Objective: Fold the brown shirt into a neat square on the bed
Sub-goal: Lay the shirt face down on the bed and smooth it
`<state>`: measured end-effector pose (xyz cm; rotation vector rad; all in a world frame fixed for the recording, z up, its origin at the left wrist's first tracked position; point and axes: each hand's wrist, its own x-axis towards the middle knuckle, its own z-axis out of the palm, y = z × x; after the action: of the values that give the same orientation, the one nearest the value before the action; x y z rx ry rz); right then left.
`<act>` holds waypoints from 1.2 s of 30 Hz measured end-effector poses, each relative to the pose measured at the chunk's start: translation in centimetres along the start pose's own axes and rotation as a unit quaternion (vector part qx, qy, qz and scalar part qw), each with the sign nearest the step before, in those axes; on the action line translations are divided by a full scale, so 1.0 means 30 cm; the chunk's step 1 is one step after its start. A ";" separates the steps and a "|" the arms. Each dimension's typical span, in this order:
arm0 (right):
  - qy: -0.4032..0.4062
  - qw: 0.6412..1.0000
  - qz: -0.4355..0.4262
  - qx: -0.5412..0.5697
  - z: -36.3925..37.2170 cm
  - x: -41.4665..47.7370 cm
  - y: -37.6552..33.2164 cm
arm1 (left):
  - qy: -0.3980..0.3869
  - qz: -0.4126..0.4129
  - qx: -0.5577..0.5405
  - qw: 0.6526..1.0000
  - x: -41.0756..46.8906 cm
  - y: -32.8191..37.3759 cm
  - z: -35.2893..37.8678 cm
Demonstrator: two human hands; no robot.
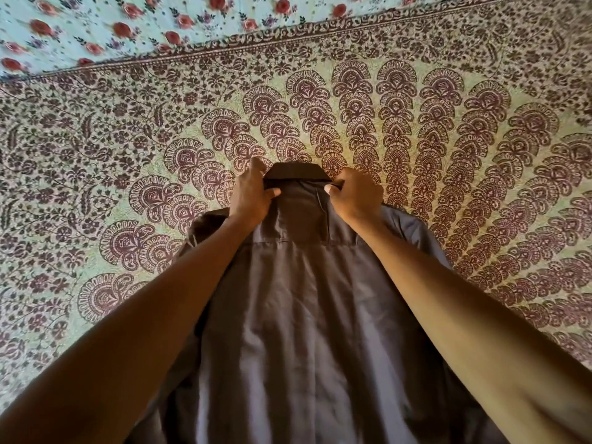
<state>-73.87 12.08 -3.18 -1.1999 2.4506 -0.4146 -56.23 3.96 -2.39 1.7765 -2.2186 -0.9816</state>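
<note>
Patterned bedspread [416, 129] under brown shirt [298, 315], left hand [251, 195], right hand [354, 195] both clamped beside collar [298, 171].

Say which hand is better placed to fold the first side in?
Near even; slight edge right. Right hand and left hand both pinch the brown shirt beside the collar, but the right-side sleeve lies more exposed on the bedspread.

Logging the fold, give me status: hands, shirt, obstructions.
Left hand and right hand both grip the collar. Shirt spread out, unfolded. Nothing in the way.
</note>
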 end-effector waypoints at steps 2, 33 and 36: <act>0.029 0.995 -0.037 -0.086 -0.007 -0.028 0.015 | 0.070 0.030 0.131 0.988 -0.038 0.012 0.009; 0.149 0.956 0.075 -0.243 -0.234 -0.143 0.478 | -0.136 0.105 0.232 0.957 -0.296 0.224 0.273; 0.125 0.981 -0.048 -0.143 -0.196 -0.156 0.344 | 0.023 0.126 0.086 0.988 -0.307 0.159 0.194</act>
<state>-81.03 22.48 -1.36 -1.4645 2.7460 -0.2577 -60.25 15.13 -1.62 1.5107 -2.4853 -0.7100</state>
